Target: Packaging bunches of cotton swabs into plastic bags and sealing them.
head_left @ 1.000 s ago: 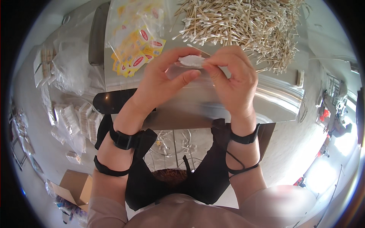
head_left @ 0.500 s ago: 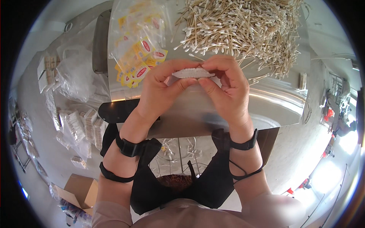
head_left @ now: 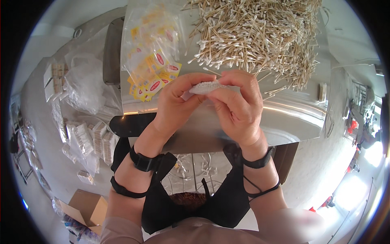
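Both hands hold a flat bundle of cotton swabs (head_left: pixel 203 87), its white tips facing me, just above the metal table. My left hand (head_left: pixel 175 97) pinches the bundle's left end between thumb and fingers. On the other end, my right hand (head_left: pixel 243 106) is closed, its thumb lying across the near face and its fingers curled behind. Beyond my hands rises a large heap of loose cotton swabs (head_left: pixel 256 36) with wooden sticks. Left of it lie yellow and white printed cards (head_left: pixel 156 83), partly under a clear plastic bag (head_left: pixel 152 24).
The shiny metal table (head_left: pixel 195 132) ends close before my lap. A small swab bundle (head_left: pixel 322 92) stands by its right edge. On the floor to the left are clear plastic bags (head_left: pixel 83 87), packed swab bundles (head_left: pixel 98 140) and an open cardboard box (head_left: pixel 86 207).
The bundle has tilted and sits slightly lower in view. My right thumb has shifted from its lower edge across its near face. The view has shifted a little.
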The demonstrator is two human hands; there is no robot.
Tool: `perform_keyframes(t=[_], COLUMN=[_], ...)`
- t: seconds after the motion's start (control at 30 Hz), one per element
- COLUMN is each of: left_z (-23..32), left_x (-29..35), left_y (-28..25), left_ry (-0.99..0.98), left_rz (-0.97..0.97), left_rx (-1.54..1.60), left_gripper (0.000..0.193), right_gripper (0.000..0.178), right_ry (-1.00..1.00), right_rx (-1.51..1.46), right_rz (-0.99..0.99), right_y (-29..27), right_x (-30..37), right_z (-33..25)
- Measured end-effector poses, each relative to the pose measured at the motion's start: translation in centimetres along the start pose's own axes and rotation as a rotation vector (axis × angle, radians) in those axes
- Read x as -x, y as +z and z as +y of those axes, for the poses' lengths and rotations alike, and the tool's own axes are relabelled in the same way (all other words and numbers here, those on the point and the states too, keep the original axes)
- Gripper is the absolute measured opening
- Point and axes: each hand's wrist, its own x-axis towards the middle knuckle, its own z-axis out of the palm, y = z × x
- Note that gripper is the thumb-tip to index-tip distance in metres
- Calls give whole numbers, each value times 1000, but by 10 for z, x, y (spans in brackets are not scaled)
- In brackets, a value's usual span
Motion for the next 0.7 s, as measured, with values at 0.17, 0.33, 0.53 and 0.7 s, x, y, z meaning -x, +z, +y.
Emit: perform_keyframes(t=[0.17,0.33,0.53,0.7], left_z=[0,-2,0,-1], left_x=[-1,-2,-3,-3], left_y=[2,2,3,2], left_ry=[-26,27,23,54], left_rz=[3,1,-9,8], left_rx=[29,-2,-13,-65], left_gripper=[33,32,33,33], right_gripper=[31,29,29,22], right_ry=[-76,-48,-5,270], right_rx=[48,68,15,-111], right_rz=[-14,-11,26,-5], right_y=[-3,-5,-3,-4], right_x=[-4,-9,-6,-5], right_z=[-1,-6,-2,-4])
